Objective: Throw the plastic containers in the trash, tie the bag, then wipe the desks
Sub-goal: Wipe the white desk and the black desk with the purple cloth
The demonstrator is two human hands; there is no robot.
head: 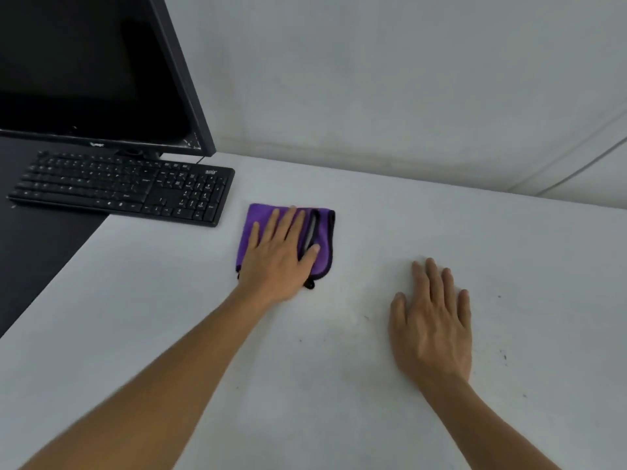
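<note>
A folded purple cloth with a black edge lies on the white desk, just right of the keyboard. My left hand presses flat on the cloth with straight, spread fingers. My right hand rests flat on the bare desk to the right, palm down, holding nothing. No plastic containers or trash bag are in view.
A black keyboard sits at the left, in front of a dark monitor. A black mat covers the desk's left part. A grey wall runs behind the desk. Small dark specks dot the desk at the right.
</note>
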